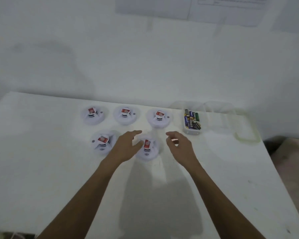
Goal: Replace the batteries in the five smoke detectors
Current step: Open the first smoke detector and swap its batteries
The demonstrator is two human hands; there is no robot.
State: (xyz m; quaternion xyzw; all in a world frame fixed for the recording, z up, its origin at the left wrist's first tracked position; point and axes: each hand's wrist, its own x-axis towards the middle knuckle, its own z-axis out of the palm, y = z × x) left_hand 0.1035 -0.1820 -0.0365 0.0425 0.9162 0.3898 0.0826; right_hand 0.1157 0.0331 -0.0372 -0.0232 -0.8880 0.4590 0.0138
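Note:
Several white round smoke detectors with red labels lie on the white table (41, 152). Three stand in a back row: left detector (93, 115), middle detector (125, 114), right detector (159, 117). Two sit in front: front-left detector (102, 141) and front-right detector (148, 148). My left hand (126, 147) hovers at the left side of the front-right detector, fingers loosely spread, thumb close to its label. On that detector's right, my right hand (179, 145) has relaxed fingers and holds nothing. A clear plastic box (192, 131) with several batteries (192, 119) stands at the right.
A second clear container (219, 116) and a clear lid with a greenish rim (247, 135) lie to the right of the battery box. The table's right edge runs close by, with a pinkish floor beyond. A white wall rises behind the table.

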